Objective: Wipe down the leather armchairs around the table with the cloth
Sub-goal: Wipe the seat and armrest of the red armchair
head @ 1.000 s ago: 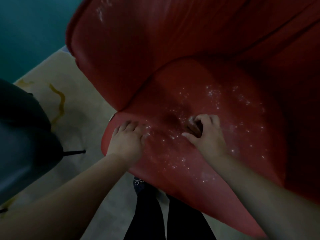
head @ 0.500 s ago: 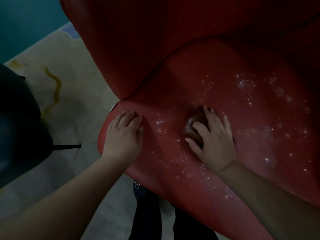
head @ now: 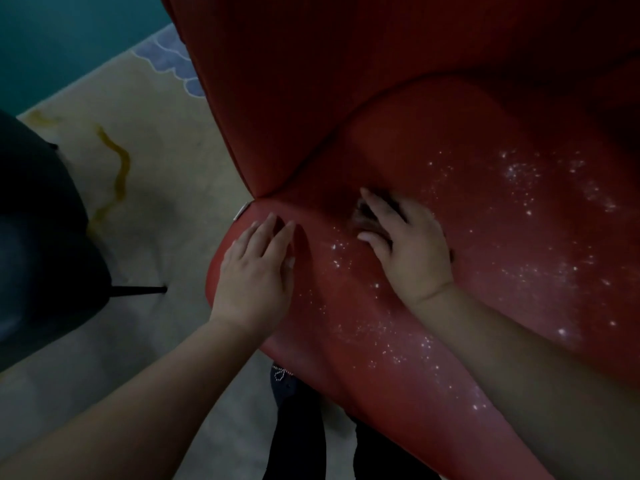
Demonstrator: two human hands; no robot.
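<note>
Fingers of left hand flat on red armchair, right hand splayed over dark cloth.

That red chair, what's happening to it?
A person is wiping the seat of the red chair. The right hand presses a small dark cloth flat against the seat near the back crease. The left hand rests flat on the seat's front corner. White specks are scattered over much of the seat, so there is more to wipe.
</note>
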